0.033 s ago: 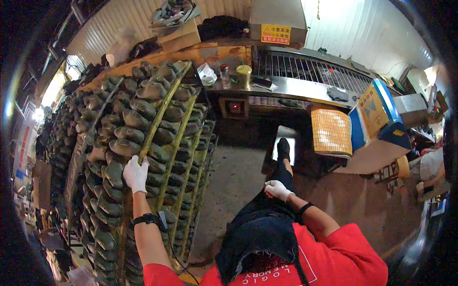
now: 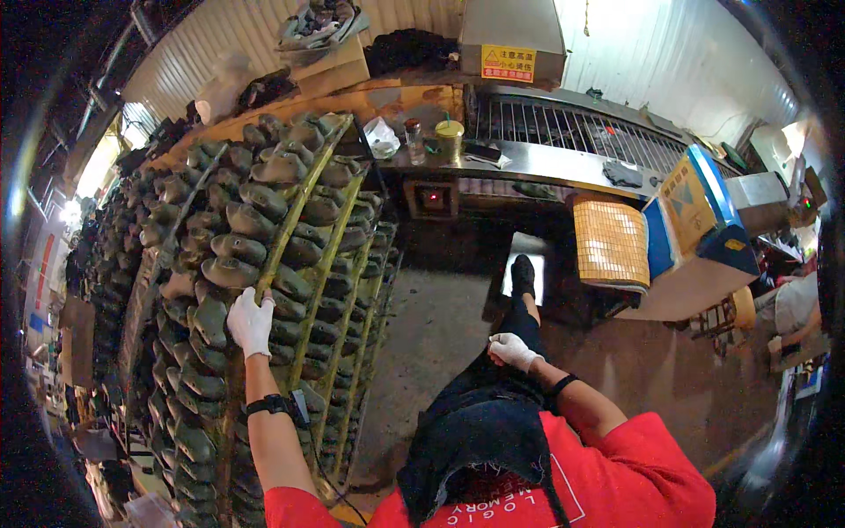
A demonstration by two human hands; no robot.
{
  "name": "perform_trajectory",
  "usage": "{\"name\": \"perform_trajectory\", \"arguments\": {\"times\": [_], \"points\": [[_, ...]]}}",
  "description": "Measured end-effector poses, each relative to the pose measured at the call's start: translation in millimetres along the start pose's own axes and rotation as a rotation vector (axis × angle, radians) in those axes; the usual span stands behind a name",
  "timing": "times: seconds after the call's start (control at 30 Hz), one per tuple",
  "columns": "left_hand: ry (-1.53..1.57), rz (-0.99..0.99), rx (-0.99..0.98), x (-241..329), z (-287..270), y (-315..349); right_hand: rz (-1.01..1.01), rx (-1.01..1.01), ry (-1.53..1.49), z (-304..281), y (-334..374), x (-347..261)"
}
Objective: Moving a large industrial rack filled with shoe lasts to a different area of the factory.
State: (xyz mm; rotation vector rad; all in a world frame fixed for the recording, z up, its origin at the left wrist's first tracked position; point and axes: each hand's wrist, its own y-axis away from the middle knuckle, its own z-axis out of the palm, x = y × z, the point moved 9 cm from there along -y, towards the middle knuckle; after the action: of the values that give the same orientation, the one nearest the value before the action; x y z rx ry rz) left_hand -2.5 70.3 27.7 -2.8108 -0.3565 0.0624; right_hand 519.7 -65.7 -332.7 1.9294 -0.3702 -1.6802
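Observation:
A tall rack with yellowish shelf edges stands at my left, loaded with several rows of dark grey-green foot-shaped lasts. My left hand, in a white glove, is closed at the rack's near upright, among the lasts; part of its grip is hidden. In front of my body, my right hand, also white-gloved, rests against my dark-clothed thigh with its fingers curled in. Whatever those fingers hold, if anything, is hidden.
A metal bench with a slatted conveyor runs along the far side. On it stand a lidded yellow cup, a glass bottle and a plastic bag. A blue-and-white box and woven mat lie right. Another person's arm shows far right.

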Motion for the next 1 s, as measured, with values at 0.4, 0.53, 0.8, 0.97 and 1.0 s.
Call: {"name": "perform_trajectory", "arguments": {"times": [0.4,0.53,0.8,0.97,1.0], "points": [[-0.018,-0.032,-0.023,5,-5,1,0.001,-0.050,0.066,1,5,-11],[-0.022,-0.021,-0.010,6,-6,2,-0.006,-0.021,-0.019,1,3,-16],[-0.004,-0.044,-0.055,7,-7,1,-0.019,-0.025,0.032,-3,-6,-25],[-0.014,-0.090,-0.083,6,-5,1,-0.002,-0.082,0.082,-2,-8,-39],[-0.024,-0.100,-0.100,5,-3,1,0.006,-0.096,0.066,-2,-9,-39]]}}
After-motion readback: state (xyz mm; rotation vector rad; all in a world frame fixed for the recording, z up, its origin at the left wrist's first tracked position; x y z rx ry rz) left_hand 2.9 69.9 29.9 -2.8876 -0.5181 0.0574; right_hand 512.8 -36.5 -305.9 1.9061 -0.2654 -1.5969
